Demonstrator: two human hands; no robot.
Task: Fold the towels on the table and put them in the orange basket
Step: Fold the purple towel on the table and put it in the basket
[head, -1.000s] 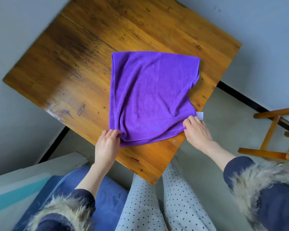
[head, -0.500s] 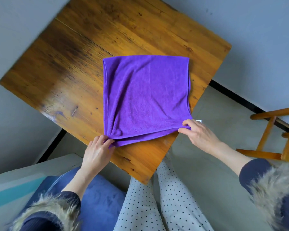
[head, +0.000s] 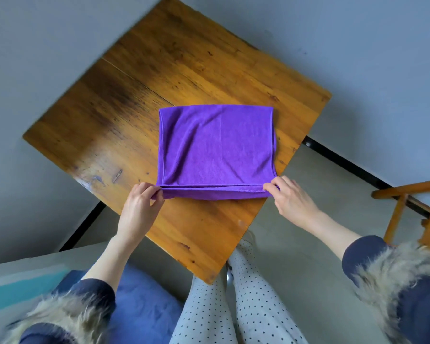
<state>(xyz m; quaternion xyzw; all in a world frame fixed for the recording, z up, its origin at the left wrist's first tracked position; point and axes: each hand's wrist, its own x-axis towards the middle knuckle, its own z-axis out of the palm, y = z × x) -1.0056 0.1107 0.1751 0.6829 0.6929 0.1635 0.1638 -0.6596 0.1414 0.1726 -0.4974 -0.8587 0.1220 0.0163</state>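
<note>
Compared with the frame half a second back, the purple towel (head: 216, 147) lies squarer and flatter, its near edge now drawn into a straight line with the layered hems showing; earlier that edge sagged toward the left corner. Both hands have moved outward to the near corners.

Left hand (head: 140, 204): fingers curled, thumb and fingertips pinching the near-left corner of the towel. Right hand (head: 292, 198): fingers bent, pinching the near-right corner. Both grips are closed on cloth, nothing else held.

The towel rests folded on the wooden table (head: 124, 120), toward the near-right part of the top, its right edge close to the table's right edge. The far fold lies flat; light creases run across the upper layer.

Count: one towel, one table, two hands. One wooden chair (head: 412, 209) stands partly in view at the right, well apart from the table. One blue cushion (head: 139, 309) lies at lower left beside the person's dotted trousers (head: 248, 306). Fur-trimmed dark sleeves (head: 392, 276) cover both forearms.
</note>
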